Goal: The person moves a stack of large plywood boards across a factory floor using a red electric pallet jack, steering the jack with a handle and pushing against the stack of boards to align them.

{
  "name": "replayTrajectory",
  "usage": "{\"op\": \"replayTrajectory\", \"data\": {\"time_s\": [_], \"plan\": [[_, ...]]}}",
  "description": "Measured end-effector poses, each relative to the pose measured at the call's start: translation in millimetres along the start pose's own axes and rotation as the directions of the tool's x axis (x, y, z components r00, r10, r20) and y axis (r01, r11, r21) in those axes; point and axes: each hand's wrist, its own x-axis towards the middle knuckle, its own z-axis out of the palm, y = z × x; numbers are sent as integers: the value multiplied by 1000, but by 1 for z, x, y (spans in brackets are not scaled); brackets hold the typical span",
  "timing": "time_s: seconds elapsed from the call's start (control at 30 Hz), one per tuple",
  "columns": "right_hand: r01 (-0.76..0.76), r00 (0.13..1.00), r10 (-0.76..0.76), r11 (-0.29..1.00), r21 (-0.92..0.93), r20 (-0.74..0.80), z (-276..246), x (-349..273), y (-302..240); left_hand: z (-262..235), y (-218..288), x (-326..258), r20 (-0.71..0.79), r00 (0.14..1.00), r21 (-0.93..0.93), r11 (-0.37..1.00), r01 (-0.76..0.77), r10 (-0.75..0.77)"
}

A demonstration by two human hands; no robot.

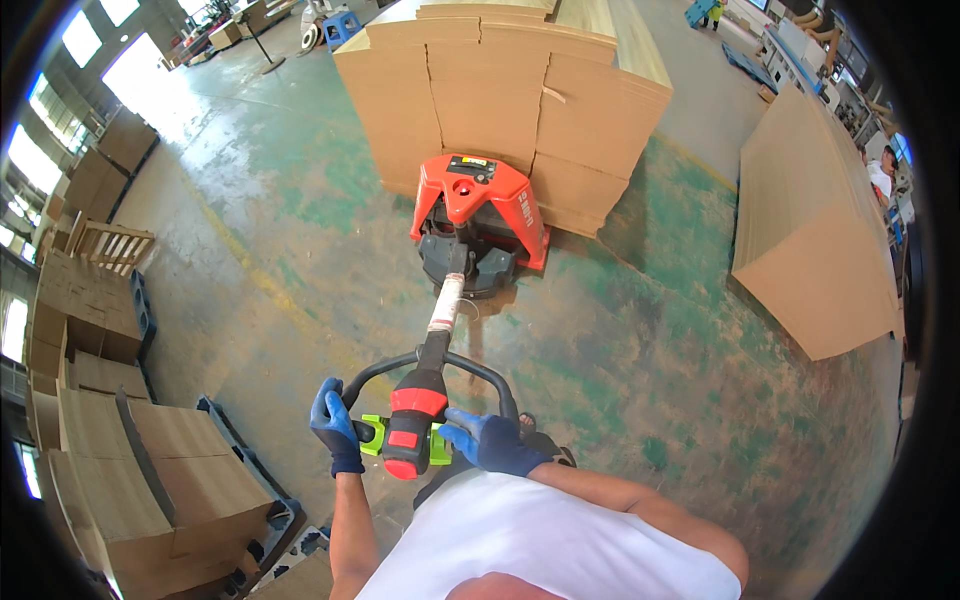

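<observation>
In front of me stands a red and black electric pallet truck [515,212], its long tiller [446,303] reaching back toward me. The tiller ends in a black loop handle [482,369] around a red and black control head [416,402] with lime-green thumb controls on either side. My left hand [337,425], in a blue work glove, is closed around the left side of the handle. My right hand [492,442], gloved alike, grips the right side, its foremost digits reaching toward the green control [439,444]. Against the truck's front is a tall stack of brown cardboard sheets [490,100]; the forks are hidden.
Another cardboard stack [815,230] stands at the right. Several stacks [160,470] on blue pallets [262,470] line the left, with a wooden pallet [112,244] farther back. A blue stool [342,27] is behind. A person [882,172] is at the far right.
</observation>
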Motion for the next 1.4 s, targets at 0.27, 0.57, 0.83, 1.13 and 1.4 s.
{"op": "replayTrajectory", "data": {"time_s": [0.27, 0.57, 0.83, 1.13, 1.4], "plan": [[70, 996, -67, 996, -48, 53, 3, -4, 1, -5, -11, 3, 26, 1000, -13, 1000, 10, -9], [102, 969, -62, 982, -159, 239, 9, 0, -26, -9, -1, 18, 72, 997, 26, 1000, -6, 4], [-40, 950, 88, 986, -161, 299, 11, 7, -29, -11, -1, 10, 92, 996, 49, 999, -17, 12], [-45, 946, 98, 984, -175, 309, 16, 6, -21, -12, -6, 6, 113, 993, 71, 997, -30, 22], [1, 961, 48, 985, -174, 273, 25, 0, -8, -13, -17, 4, 105, 994, 43, 998, -43, 39]]}}
